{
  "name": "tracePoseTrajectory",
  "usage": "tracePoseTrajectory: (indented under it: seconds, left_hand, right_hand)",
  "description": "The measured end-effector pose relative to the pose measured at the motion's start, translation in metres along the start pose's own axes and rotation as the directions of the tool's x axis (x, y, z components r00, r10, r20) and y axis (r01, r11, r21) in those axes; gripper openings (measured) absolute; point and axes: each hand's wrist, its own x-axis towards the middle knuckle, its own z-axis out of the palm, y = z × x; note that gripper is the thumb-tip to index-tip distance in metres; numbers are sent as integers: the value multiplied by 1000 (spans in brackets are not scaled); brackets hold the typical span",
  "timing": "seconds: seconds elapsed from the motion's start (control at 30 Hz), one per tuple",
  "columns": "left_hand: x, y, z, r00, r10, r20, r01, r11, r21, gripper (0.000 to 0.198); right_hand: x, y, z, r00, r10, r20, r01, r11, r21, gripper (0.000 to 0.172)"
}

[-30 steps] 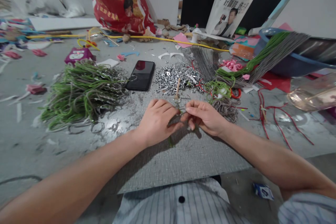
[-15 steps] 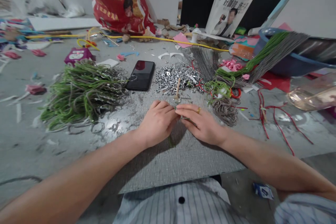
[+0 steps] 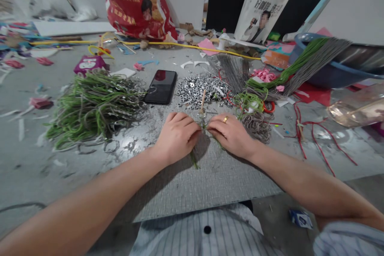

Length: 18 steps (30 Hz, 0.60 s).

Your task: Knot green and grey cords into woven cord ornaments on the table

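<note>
Both my hands are pinched at the front middle of the table. My left hand (image 3: 179, 137) grips a green cord (image 3: 195, 159), whose loose end hangs down below the fingers. Close beside it, my right hand (image 3: 231, 134), with a gold ring, holds another part of this cord. Between the fingertips a small green knot or crossing shows, near a clear round piece (image 3: 202, 115) with a wooden stick (image 3: 203, 101) at the table. Beyond lies a heap of small silver metal rings (image 3: 204, 88). The fingers hide most of the cord.
To the left lie a pile of green and grey cords (image 3: 96, 108) and a black phone (image 3: 161, 86). On the right are tangled cords (image 3: 256, 122), red strings (image 3: 300, 124), a blue basin (image 3: 339, 72) and a clear bottle (image 3: 357, 108). A red bag (image 3: 138, 8) stands behind.
My hands were together, fingertips meeting; now they are slightly apart, with the green cord showing between them. More of the cord's lower end shows below my left hand.
</note>
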Motion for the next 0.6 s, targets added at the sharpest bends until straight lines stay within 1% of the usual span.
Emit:
tracePoseTrajectory:
  seconds: [0.13,0.3,0.47,0.6]
  left_hand:
    - [1,-1,2,998,-44,34,43,998,37,17]
    - [2,1,3,993,-83,90,78,995,55,12]
    - [4,3,3,982,-119,149,110,991,71,12]
    - [4,3,3,976,-134,170,123,990,74,13]
  right_hand:
    - [0,4,2,999,44,28,-42,998,-40,22]
    - [-2,8,4,988,110,104,-109,994,-21,19]
    - [-2,8,8,984,135,118,-139,990,24,14]
    - [0,7,10,978,156,136,-162,986,30,14]
